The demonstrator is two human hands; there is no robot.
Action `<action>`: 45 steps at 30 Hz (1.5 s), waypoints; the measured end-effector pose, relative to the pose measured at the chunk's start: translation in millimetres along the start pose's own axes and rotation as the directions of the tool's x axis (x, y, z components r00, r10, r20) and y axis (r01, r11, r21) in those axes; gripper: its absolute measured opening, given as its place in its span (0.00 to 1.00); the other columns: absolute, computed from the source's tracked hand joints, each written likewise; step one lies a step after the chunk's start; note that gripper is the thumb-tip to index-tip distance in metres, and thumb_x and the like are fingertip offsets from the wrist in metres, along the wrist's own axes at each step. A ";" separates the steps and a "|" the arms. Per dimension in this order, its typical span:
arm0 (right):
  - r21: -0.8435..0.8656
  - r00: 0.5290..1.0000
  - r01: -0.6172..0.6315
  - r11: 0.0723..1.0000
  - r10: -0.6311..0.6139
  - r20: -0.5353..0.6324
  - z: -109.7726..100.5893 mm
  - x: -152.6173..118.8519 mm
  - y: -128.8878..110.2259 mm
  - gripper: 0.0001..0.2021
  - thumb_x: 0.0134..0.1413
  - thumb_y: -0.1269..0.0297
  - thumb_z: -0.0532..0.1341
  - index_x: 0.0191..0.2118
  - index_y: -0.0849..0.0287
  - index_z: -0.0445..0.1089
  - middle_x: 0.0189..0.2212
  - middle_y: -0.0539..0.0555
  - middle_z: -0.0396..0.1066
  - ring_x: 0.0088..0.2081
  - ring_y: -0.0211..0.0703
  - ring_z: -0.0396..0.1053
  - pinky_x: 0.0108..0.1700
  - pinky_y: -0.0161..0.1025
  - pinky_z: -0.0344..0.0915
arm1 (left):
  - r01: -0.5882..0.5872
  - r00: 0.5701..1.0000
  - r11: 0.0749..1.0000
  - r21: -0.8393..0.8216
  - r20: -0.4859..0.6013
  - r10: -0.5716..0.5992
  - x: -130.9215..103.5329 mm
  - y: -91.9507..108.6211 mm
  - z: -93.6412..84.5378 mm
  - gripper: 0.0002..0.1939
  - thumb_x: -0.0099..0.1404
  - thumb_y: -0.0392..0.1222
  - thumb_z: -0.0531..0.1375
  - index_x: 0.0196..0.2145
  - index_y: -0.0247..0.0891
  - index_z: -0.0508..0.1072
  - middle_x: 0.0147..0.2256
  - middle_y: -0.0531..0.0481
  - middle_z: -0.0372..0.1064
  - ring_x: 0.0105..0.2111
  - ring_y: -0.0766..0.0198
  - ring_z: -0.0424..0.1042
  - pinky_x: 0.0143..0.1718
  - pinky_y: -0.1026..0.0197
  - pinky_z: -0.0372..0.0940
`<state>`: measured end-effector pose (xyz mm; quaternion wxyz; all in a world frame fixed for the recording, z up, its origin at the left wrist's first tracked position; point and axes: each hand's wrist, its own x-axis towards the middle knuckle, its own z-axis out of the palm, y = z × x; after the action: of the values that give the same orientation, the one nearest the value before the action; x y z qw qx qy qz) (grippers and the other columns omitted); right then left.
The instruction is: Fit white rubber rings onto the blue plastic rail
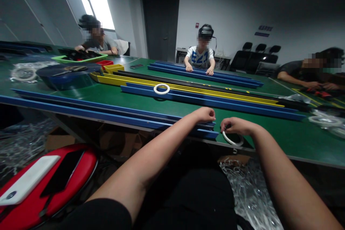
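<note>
My left hand (205, 114) is closed above the right ends of two long blue rails (161, 124) along the table's front edge; whatever its fingers hold is too small to make out. Just to the right, my right hand (234, 126) pinches the upper left rim of a white tape ring (232, 140) at the table edge. Farther back, another white ring (161, 89) rests on a blue rail (215, 101). Behind that rail lie yellow rails (188, 90) and black strips.
A large blue roll (68, 77), a green tray (81, 58) and a yellow bin (114, 68) stand at the left. Three people sit around the green table (269, 129). A red stool (67, 172) bears two phone-like objects. Shredded strips lie below.
</note>
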<state>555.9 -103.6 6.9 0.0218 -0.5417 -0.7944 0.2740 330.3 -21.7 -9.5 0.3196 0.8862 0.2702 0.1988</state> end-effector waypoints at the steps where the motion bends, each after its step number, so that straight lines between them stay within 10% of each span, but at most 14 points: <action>1: -0.007 1.000 -0.024 1.000 0.024 0.006 -1.7 -0.6 -0.8 0.12 0.44 0.70 0.60 0.35 0.52 0.78 0.35 0.48 0.78 0.37 0.41 0.73 0.39 0.33 0.66 | -0.001 1.000 1.000 0.003 -0.001 0.001 0.1 -0.1 0.1 0.09 0.59 0.42 0.62 0.33 0.34 0.76 0.28 0.53 0.71 0.28 0.67 0.66 0.32 0.64 0.61; 5: -0.095 0.957 -0.155 0.983 0.125 -0.262 -5.4 9.0 3.5 0.10 0.40 0.71 0.63 0.31 0.54 0.77 0.30 0.49 0.77 0.32 0.42 0.72 0.35 0.34 0.64 | 0.002 1.000 1.000 0.020 -0.004 -0.001 -0.4 0.2 0.1 0.09 0.59 0.43 0.62 0.34 0.34 0.76 0.27 0.53 0.70 0.28 0.67 0.66 0.31 0.64 0.61; 10: -0.091 0.784 -0.280 0.956 0.173 -0.596 -1.8 25.7 9.1 0.11 0.46 0.67 0.61 0.37 0.59 0.76 0.37 0.59 0.76 0.38 0.49 0.71 0.43 0.42 0.65 | 0.007 1.000 0.999 0.053 -0.003 -0.007 -2.3 2.8 -0.6 0.08 0.60 0.42 0.61 0.34 0.35 0.76 0.27 0.54 0.71 0.28 0.67 0.67 0.32 0.65 0.61; 16: -0.036 0.633 -0.201 0.979 0.102 -0.767 24.1 26.0 -17.8 0.14 0.58 0.56 0.55 0.42 0.57 0.74 0.43 0.58 0.74 0.43 0.47 0.70 0.47 0.43 0.65 | 0.065 0.997 0.991 0.115 -0.057 -0.059 -2.4 4.8 -3.6 0.10 0.62 0.44 0.59 0.38 0.37 0.76 0.33 0.50 0.75 0.33 0.65 0.71 0.37 0.64 0.65; 22: 0.125 0.739 0.105 0.987 0.006 -0.673 59.6 21.4 -50.4 0.17 0.59 0.50 0.57 0.44 0.55 0.74 0.38 0.54 0.75 0.34 0.42 0.69 0.38 0.40 0.65 | 0.167 0.975 0.964 0.206 -0.183 -0.129 -8.1 9.8 -11.2 0.17 0.71 0.47 0.48 0.45 0.37 0.73 0.42 0.43 0.75 0.42 0.59 0.73 0.43 0.61 0.65; 33: 0.145 0.814 0.089 0.985 0.012 -0.581 69.9 32.1 -41.0 0.11 0.53 0.56 0.61 0.39 0.55 0.73 0.32 0.51 0.74 0.33 0.43 0.68 0.38 0.40 0.64 | 0.147 0.983 0.889 0.434 -0.165 -0.081 -28.0 39.5 -15.2 0.15 0.70 0.45 0.49 0.44 0.39 0.73 0.43 0.41 0.75 0.43 0.55 0.74 0.43 0.58 0.64; 38: 0.148 0.810 0.064 0.987 0.035 -0.585 70.4 31.0 -42.6 0.10 0.54 0.57 0.60 0.38 0.56 0.73 0.31 0.51 0.74 0.33 0.43 0.68 0.37 0.39 0.62 | 0.106 0.994 0.869 0.484 -0.046 -0.095 -56.8 35.5 -48.1 0.17 0.66 0.54 0.54 0.42 0.41 0.76 0.38 0.44 0.76 0.39 0.55 0.74 0.39 0.60 0.64; 45: 0.131 0.801 0.033 0.991 0.052 -0.596 70.9 28.5 -44.0 0.10 0.55 0.57 0.59 0.40 0.54 0.74 0.33 0.51 0.76 0.35 0.44 0.71 0.39 0.40 0.64 | 0.183 0.982 0.835 0.519 -0.055 -0.181 -157.9 4.4 -120.1 0.30 0.65 0.65 0.50 0.55 0.44 0.70 0.53 0.45 0.71 0.49 0.55 0.71 0.49 0.60 0.62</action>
<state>483.3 -119.4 -40.6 0.3063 -0.6019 -0.7237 0.1422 146.4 -65.1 51.2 0.0845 0.9096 0.3972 0.0884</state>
